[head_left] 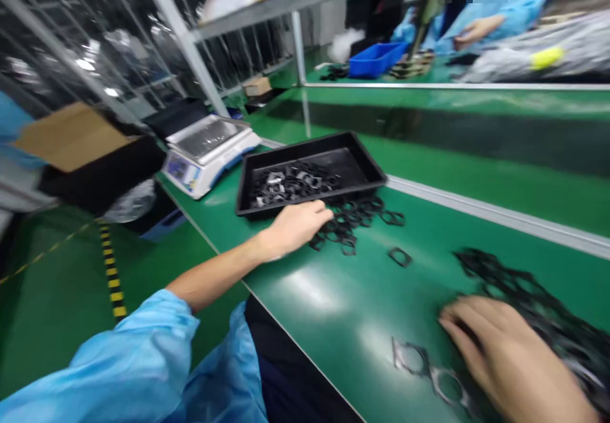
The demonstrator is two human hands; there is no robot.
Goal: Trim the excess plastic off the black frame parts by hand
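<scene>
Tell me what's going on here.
A person in blue sleeves is handling small black frames at a green table. The left hand is at a cluster of frames in front of a black tray, which holds more small parts. The right hand, blurred, is beside a heap of dark pieces; whether either hand grips anything is unclear. A scale stands beyond the tray's left end.
</scene>
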